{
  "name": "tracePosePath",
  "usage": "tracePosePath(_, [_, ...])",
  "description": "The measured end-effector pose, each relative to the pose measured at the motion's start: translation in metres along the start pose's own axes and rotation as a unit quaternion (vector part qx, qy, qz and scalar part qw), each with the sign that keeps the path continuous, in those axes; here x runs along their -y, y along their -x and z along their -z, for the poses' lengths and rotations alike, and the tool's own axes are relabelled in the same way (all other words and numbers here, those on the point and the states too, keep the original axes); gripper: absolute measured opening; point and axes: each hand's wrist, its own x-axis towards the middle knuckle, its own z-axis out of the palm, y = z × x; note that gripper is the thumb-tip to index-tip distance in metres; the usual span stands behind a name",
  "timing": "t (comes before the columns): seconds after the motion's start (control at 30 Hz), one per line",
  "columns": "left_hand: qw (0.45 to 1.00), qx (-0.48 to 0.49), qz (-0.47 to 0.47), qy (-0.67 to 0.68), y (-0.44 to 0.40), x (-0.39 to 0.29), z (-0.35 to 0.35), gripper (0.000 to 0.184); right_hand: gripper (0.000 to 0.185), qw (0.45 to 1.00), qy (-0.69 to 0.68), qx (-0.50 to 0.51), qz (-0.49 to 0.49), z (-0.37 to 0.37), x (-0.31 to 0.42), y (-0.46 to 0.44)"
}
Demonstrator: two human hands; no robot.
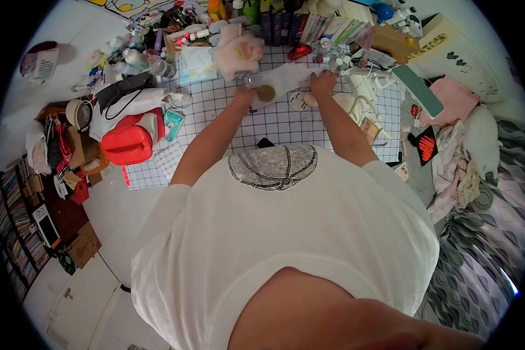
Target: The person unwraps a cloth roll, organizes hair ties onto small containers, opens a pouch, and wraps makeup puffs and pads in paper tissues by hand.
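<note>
Both arms reach forward over a table with a white and black grid cloth point(216, 108). My left hand point(245, 95) is at the left end of a whitish, see-through sheet or bag point(287, 78), beside a round brownish disc point(266, 93). My right hand point(323, 83) rests at the right end of the same sheet, its fingers partly spread. The fingers of my left hand are too small and blurred to tell what they grip. Just below my right hand lies a white round item with dark print point(298, 101).
A pink plush toy point(237, 51) and a row of books point(321, 24) stand at the back. On the left is a red bag point(128, 140). To the right are a green-grey panel point(419, 91) and white cables. A small black object point(265, 143) lies near the front edge.
</note>
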Motion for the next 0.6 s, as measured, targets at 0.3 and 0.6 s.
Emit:
tracePosePath(0.3, [0.941, -0.238, -0.103, -0.217, -0.032, 0.012, -0.043, 0.048, 0.057, 0.994, -0.082, 0.074, 0.014, 0.002, 0.014, 0.004])
tracePosePath(0.6, [0.923, -0.21, -0.069, -0.315, -0.02, -0.013, -0.07, 0.083, 0.068, 0.987, -0.03, 0.099, 0.119, 0.005, 0.034, 0.011])
